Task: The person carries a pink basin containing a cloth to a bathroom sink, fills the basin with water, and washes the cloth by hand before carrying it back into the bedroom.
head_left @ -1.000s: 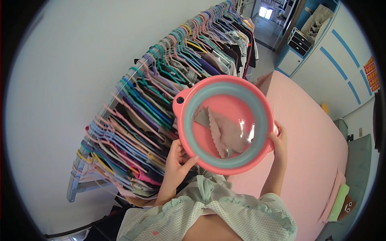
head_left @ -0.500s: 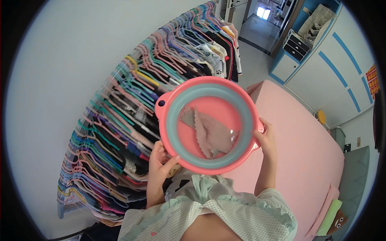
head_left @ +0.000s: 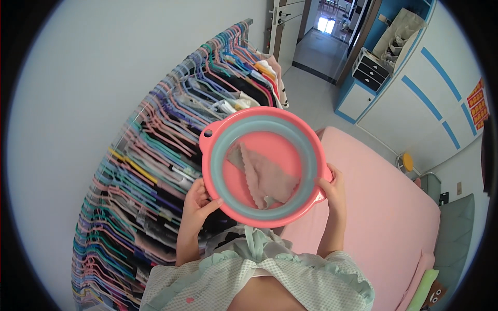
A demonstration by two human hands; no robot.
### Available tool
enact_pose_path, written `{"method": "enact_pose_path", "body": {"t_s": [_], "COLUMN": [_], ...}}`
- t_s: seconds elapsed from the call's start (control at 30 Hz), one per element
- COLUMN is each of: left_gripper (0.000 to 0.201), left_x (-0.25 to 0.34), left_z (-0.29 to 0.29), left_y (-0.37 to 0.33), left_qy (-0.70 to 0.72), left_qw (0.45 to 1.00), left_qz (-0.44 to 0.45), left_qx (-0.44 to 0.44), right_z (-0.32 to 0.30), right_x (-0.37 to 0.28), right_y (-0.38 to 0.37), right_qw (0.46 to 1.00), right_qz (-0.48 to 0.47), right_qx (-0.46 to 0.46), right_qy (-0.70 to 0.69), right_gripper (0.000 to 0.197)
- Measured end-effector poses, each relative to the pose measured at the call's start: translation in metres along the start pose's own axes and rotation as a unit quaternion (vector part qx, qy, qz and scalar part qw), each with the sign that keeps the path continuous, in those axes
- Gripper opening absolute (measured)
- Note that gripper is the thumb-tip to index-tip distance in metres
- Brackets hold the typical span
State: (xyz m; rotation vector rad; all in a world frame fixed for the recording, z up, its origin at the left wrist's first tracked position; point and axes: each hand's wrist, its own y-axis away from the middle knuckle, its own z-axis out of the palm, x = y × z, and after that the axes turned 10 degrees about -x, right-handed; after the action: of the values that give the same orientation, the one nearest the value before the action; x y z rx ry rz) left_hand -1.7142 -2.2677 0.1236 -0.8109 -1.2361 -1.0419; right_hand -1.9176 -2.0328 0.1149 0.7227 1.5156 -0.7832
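The person's L hand (head_left: 198, 206) & R hand (head_left: 334, 191) each pinch the edge of round pink-and-grey plastic basin (head_left: 310, 160), held between them — grey-pink cloth (head_left: 271, 179) w/ wavy edge lies inside.

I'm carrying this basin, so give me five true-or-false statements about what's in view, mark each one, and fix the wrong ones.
1. The left hand grips the rim of the pink basin. True.
2. The right hand hangs free beside the pink basin. False: the right hand also holds the pink basin, on its right side.
3. A cloth lies inside the pink basin. True.
4. The row of hanging clothes is to the right of the pink basin. False: the row of hanging clothes is mostly to its left.
5. The pink-covered bed is to the right of the pink basin. True.
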Motion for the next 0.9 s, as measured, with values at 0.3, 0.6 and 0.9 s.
{"method": "enact_pose_path", "body": {"t_s": [0.3, 0.6, 0.9], "left_gripper": [0.039, 0.041, 0.042], "left_x": [0.008, -0.005, -0.019], "left_z": [0.035, 0.098, 0.155], "left_y": [-0.108, -0.214, -0.331], "left_qy": [0.004, 0.027, 0.032], "left_qw": [0.999, 1.0, 0.998], "left_qz": [-0.031, 0.008, -0.049], "left_qx": [-0.01, -0.002, -0.018], "right_z": [-0.061, -0.149, -0.239], "right_x": [0.011, 0.009, 0.026], "right_y": [-0.088, -0.161, -0.236], "right_qw": [1.0, 0.998, 0.998], "right_qz": [0.016, 0.037, 0.045], "right_qx": [0.017, 0.002, 0.025], "right_qy": [-0.003, 0.041, 0.042], "right_gripper": [0.028, 0.024, 0.022]}}
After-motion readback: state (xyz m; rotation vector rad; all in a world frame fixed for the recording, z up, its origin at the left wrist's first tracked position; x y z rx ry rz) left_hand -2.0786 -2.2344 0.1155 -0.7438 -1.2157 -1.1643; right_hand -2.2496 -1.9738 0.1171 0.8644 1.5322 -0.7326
